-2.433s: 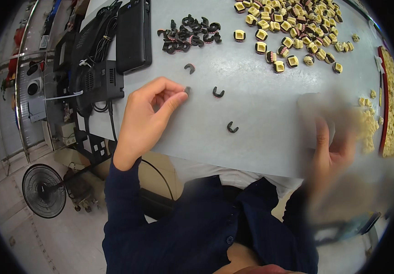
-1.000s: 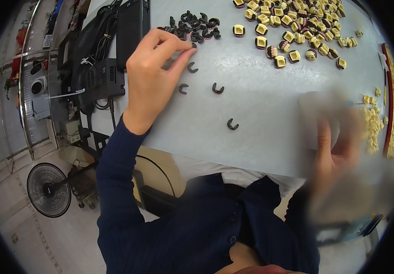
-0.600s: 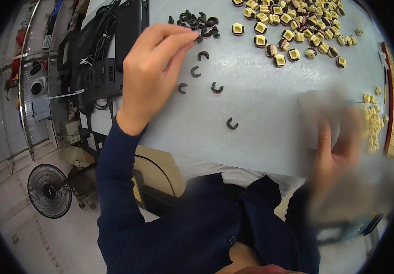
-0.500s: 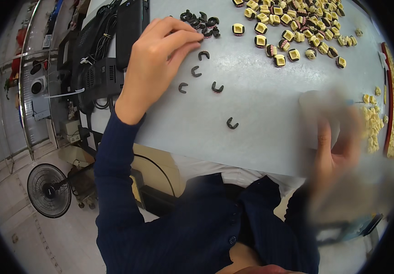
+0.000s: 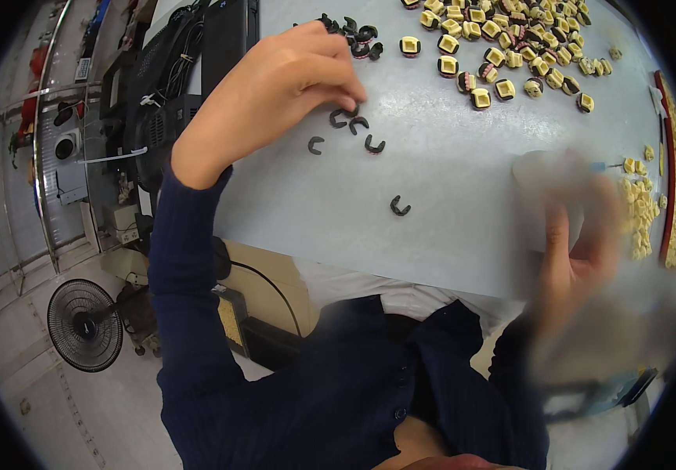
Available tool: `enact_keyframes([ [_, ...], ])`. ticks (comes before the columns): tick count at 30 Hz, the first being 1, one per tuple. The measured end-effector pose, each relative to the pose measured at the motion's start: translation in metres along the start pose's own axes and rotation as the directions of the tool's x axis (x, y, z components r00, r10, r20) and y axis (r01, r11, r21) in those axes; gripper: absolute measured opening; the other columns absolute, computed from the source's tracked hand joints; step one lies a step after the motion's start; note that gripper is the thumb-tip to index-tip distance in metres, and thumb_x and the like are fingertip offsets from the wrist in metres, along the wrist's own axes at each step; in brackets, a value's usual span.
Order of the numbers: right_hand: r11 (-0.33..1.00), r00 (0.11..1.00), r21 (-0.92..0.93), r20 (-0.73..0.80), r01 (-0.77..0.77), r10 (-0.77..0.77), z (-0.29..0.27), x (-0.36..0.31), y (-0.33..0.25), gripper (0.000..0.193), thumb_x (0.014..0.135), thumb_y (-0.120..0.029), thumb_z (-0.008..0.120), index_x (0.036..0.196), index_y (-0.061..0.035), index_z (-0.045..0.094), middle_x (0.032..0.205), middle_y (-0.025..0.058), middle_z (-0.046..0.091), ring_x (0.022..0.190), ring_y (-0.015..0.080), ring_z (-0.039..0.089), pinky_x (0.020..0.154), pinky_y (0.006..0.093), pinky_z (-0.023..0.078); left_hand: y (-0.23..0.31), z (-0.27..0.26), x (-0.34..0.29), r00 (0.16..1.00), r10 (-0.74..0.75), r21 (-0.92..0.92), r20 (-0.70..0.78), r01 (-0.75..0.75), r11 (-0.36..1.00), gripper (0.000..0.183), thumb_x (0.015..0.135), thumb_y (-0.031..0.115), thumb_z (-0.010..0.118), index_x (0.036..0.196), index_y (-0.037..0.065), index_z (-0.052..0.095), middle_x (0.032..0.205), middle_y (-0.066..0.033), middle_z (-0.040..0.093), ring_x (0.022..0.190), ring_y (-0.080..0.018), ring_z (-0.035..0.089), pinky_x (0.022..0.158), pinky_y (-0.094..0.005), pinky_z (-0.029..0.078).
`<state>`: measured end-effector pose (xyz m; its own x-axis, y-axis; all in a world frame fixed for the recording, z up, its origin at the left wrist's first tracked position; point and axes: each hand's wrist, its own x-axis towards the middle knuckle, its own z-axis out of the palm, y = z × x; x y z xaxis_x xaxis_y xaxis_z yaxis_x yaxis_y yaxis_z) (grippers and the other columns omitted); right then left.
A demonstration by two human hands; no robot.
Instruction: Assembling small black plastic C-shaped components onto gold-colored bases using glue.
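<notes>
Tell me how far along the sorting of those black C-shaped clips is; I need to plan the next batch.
Five black clips lie singly on the white table: four near the left hand, one clip apart nearer the person. The left hand's fingertips touch a clip; no grip is visible. The right hand is blurred. A pile of clips and the yellow-and-black blocks remain beyond.
</notes>
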<state>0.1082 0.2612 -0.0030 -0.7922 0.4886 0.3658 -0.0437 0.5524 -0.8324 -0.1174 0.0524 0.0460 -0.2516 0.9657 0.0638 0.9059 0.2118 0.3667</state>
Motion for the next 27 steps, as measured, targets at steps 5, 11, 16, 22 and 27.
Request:
enact_keyframes([
  [5, 1.0, 1.0, -0.026, 0.003, 0.0, 0.0, -0.002, 0.0, 0.0, 0.032, 0.08, 0.006, 0.067, 0.111, 0.0036, 0.057, 0.108, 0.0164, 0.065, 0.092, 0.0213, 0.06, 0.088, 0.0316, 0.046, 0.005, 0.009, 0.003, 0.979, -0.039, 0.039, -0.198, 0.048, 0.998, 0.016, 0.073, -0.001, 0.072, 0.089, 0.003, 0.071, 0.079, -0.0044, 0.062, 0.072, -0.017, 0.059, 0.062, -0.0277, 0.047],
  [11, 1.0, 1.0, 0.018, 0.01, 0.019, -0.019, 0.0, 0.0, 0.001, 0.032, 0.08, 0.006, 0.067, 0.11, 0.0047, 0.057, 0.107, 0.0176, 0.065, 0.093, 0.0221, 0.06, 0.088, 0.0317, 0.046, 0.024, 0.008, -0.03, 0.955, -0.223, 0.037, -0.196, 0.234, 0.971, 0.019, 0.075, 0.003, 0.072, 0.094, 0.004, 0.071, 0.083, -0.0073, 0.063, 0.073, -0.0205, 0.061, 0.064, -0.0286, 0.048],
  [16, 1.0, 1.0, 0.019, 0.002, 0.013, -0.013, -0.001, -0.001, 0.002, 0.032, 0.08, 0.006, 0.067, 0.11, 0.0054, 0.057, 0.107, 0.0182, 0.065, 0.092, 0.0227, 0.06, 0.088, 0.0328, 0.047, 0.038, 0.021, -0.053, 0.907, -0.358, -0.084, -0.221, 0.349, 0.934, 0.027, 0.073, 0.002, 0.074, 0.1, 0.005, 0.07, 0.085, -0.0081, 0.064, 0.074, -0.0215, 0.062, 0.063, -0.0291, 0.051],
  [22, 1.0, 1.0, 0.016, -0.012, -0.007, 0.008, 0.002, -0.002, 0.003, 0.032, 0.081, 0.006, 0.067, 0.111, 0.0055, 0.057, 0.108, 0.0176, 0.064, 0.093, 0.0221, 0.059, 0.088, 0.0333, 0.046, 0.057, 0.038, -0.079, 0.857, -0.419, -0.159, -0.299, 0.388, 0.908, 0.032, 0.071, 0.0, 0.077, 0.102, 0.005, 0.07, 0.084, -0.0069, 0.064, 0.074, -0.0178, 0.059, 0.058, -0.0263, 0.049],
  [27, 1.0, 1.0, -0.006, -0.009, -0.009, 0.009, 0.0, -0.002, 0.003, 0.031, 0.082, 0.006, 0.066, 0.111, 0.0052, 0.057, 0.109, 0.0175, 0.064, 0.095, 0.0216, 0.059, 0.088, 0.0335, 0.046, 0.065, 0.037, -0.082, 0.834, -0.467, -0.171, -0.294, 0.435, 0.884, 0.037, 0.067, -0.001, 0.079, 0.103, 0.004, 0.07, 0.088, -0.0083, 0.067, 0.072, -0.0166, 0.058, 0.063, -0.0265, 0.046],
])
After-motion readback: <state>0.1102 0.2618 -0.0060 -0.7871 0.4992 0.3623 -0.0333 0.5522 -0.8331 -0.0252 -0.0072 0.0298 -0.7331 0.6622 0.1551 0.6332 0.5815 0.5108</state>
